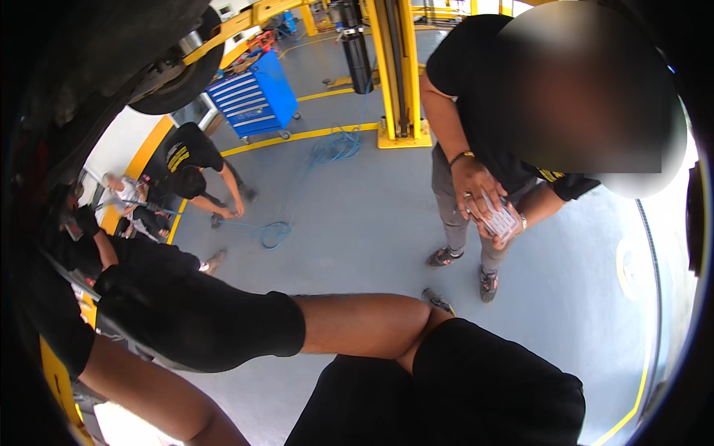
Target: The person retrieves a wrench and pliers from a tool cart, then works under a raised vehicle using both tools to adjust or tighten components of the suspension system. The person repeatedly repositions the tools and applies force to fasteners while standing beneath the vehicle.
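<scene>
My right arm [364, 323] crosses the lower middle toward the left, bent at the elbow. Past the bare skin it runs into a wide black covering [201, 320]. My left arm [149, 383] slants from the lower edge to the upper left, also into black cloth [59, 320]. Both arms end in a dark, crowded area at the left rim. Neither hand's fingers can be made out there, nor anything they might hold. At the right, a co-worker in a black shirt holds a small clear case or pack [498, 219] in both hands.
A vehicle's wheel [186, 85] and dark underside hang at the upper left. Behind are a blue tool cabinet [256, 97] and a yellow lift post [398, 67]. Blue hose [275, 234] lies on the grey floor near a bending person [193, 160]. Others sit farther left.
</scene>
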`<state>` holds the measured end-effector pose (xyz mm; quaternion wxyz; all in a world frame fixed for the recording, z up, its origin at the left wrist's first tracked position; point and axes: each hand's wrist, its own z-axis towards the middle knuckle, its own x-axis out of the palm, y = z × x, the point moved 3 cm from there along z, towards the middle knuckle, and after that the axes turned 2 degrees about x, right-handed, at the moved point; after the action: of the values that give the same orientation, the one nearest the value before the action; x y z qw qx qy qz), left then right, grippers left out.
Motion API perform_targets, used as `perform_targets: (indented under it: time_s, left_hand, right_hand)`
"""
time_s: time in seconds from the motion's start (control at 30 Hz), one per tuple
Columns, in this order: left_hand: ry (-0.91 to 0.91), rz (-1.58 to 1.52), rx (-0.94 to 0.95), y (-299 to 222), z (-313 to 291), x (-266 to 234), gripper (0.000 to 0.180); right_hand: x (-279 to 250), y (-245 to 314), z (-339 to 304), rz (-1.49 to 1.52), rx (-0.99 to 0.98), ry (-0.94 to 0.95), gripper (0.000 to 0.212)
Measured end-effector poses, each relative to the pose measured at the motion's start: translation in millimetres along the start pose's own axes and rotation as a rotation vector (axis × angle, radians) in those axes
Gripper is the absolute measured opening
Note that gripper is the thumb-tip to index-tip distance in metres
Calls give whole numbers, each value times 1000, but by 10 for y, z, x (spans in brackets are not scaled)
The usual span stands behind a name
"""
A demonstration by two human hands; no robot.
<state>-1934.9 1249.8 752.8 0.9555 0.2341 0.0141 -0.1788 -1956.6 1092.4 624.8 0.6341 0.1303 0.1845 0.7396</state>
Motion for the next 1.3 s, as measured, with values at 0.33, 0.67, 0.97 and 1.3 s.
perform_targets:
  time_s: [0.33, 0.67, 0.97, 1.3]
  left_hand:
    - [138, -1117, -719, -65, 69, -114, 26]
    - [284, 174, 208, 73, 135, -157, 46]
    - [258, 159, 294, 330, 124, -2, 56]
    - [249, 54, 16, -130, 165, -205, 55]
  right_hand:
    - [-443, 487, 174, 572, 751, 340, 29]
    - [320, -308, 276, 385, 244, 379, 32]
    - [752, -881, 676, 206, -124, 322, 27]
    - [-291, 86, 232, 422, 147, 442, 32]
